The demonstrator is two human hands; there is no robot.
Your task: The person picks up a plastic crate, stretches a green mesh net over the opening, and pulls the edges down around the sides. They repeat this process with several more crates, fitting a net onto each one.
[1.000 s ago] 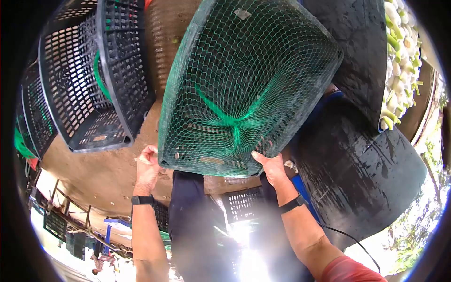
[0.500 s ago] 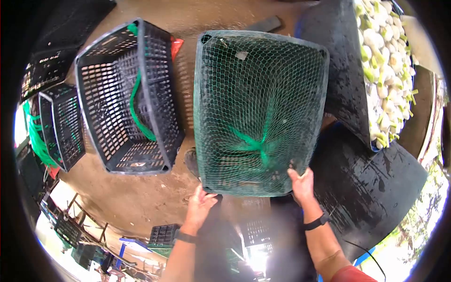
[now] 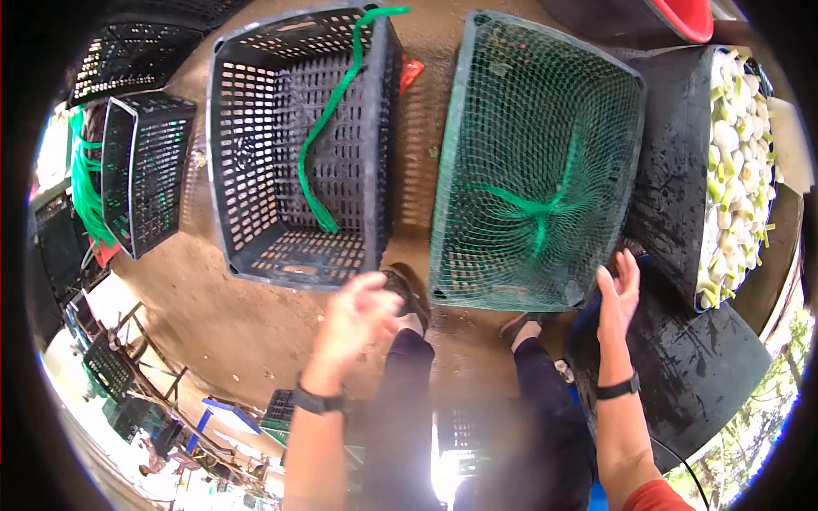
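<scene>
A dark crate (image 3: 477,77) stands in front of me with a green net (image 3: 545,207) stretched over its top, the mesh gathered to a bunch low in the middle. Beside its near right corner is my right hand (image 3: 620,298), fingers apart and holding nothing. My left hand (image 3: 354,319), slightly blurred, hovers below the near edge of a second black crate (image 3: 217,153), loosely open with nothing in it. Over that crate hangs a strip of green netting (image 3: 317,136).
At right, a dark bin (image 3: 677,170) borders a heap of white bulbs with green stubs (image 3: 737,170). A black board (image 3: 682,358) lies near my right arm. Further left are a smaller crate (image 3: 158,166) and bundled green netting (image 3: 85,183). A red basin (image 3: 690,17) shows at top right.
Both hands have let go of the net-covered crate, which is now on the ground. The left hand has drawn away towards the left crate. The view has shifted, so things appear further right.
</scene>
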